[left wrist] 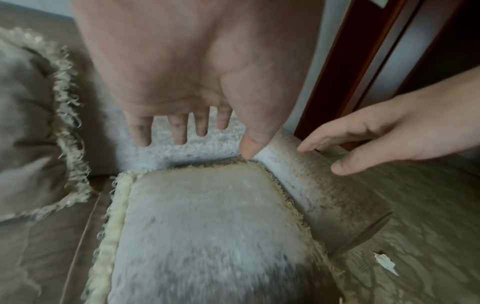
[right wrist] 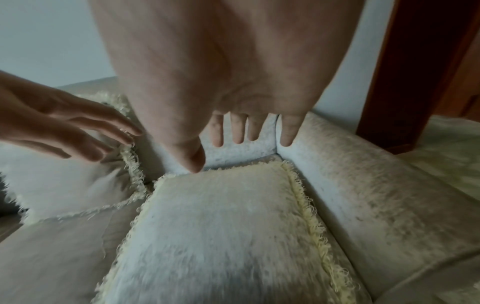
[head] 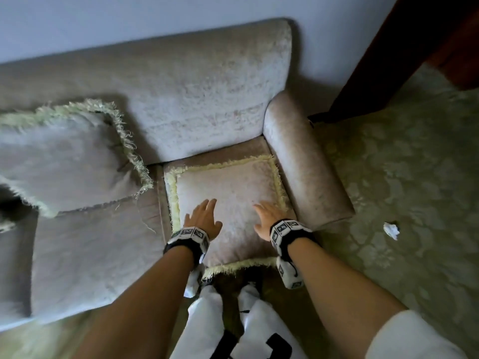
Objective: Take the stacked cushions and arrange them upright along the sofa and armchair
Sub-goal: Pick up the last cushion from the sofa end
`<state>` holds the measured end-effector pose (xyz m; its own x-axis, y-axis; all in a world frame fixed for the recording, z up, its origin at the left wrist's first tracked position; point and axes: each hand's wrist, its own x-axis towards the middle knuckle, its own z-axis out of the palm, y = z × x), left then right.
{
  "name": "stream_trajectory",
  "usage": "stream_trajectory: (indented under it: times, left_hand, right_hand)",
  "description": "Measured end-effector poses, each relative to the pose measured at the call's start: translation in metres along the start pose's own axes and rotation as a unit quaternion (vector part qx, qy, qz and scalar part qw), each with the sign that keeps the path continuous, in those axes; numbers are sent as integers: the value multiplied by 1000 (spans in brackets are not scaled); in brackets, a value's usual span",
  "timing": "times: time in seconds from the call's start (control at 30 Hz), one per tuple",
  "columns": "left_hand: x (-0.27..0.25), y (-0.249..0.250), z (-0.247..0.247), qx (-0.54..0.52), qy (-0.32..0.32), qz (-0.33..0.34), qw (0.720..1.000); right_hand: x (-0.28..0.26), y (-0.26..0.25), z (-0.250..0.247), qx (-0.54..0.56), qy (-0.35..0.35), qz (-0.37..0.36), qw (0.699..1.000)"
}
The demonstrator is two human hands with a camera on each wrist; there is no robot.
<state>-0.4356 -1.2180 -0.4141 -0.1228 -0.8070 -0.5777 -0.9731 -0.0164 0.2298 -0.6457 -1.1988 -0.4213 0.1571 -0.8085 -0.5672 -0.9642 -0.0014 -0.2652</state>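
A beige cushion with a pale yellow fringe [head: 233, 203] [left wrist: 207, 226] [right wrist: 221, 226] lies flat on the sofa seat beside the right armrest [head: 305, 161]. Both hands hover just above it, palms down, fingers straight and spread. My left hand [head: 203, 218] [left wrist: 182, 127] is over its left part, my right hand [head: 267, 216] [right wrist: 249, 131] over its right part. Neither hand holds anything. A second fringed cushion [head: 59, 156] [left wrist: 33, 133] [right wrist: 78, 185] leans against the sofa backrest [head: 194, 99] to the left, its image blurred.
The sofa seat [head: 90, 250] stretches left of the flat cushion. A dark wooden door frame [head: 388, 60] stands to the right of the sofa. Patterned carpet [head: 401, 177] carries a crumpled white scrap [head: 391, 230]. My white trouser legs [head: 233, 320] stand at the sofa's front.
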Motion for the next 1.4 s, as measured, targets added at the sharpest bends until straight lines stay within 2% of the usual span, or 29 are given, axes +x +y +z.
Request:
stream_trajectory:
  times: [0.23,0.4,0.6,0.77,1.07,1.17,1.33,1.4]
  left_hand:
    - [-20,-22,66,-5,-42,-44,998]
    - [-8,-23,79,-1,-35,-56,998]
    - [9,-25,97,-24,-51,-41,998]
    - [32,-37,124,-4,-64,-32,997]
    - [104,-56,204,28,-161,2,987]
    - [134,-61,223,59,-148,7,987]
    - [176,-58,233,93,-115,-8,989]
    - [185,-49,225,123,-60,1,991]
  right_hand:
    - [7,-1,52,-7,-69,-30,997]
    - [20,-7,73,-48,-73,-56,995]
    - [38,-9,90,-63,-92,-41,993]
    - [67,-11,113,-68,-124,-35,989]
    - [121,15,173,-101,-225,-14,969]
    - [147,22,199,-148,-208,-14,967]
    - [190,22,227,-147,-158,22,976]
    - [199,19,225,-144,-95,27,985]
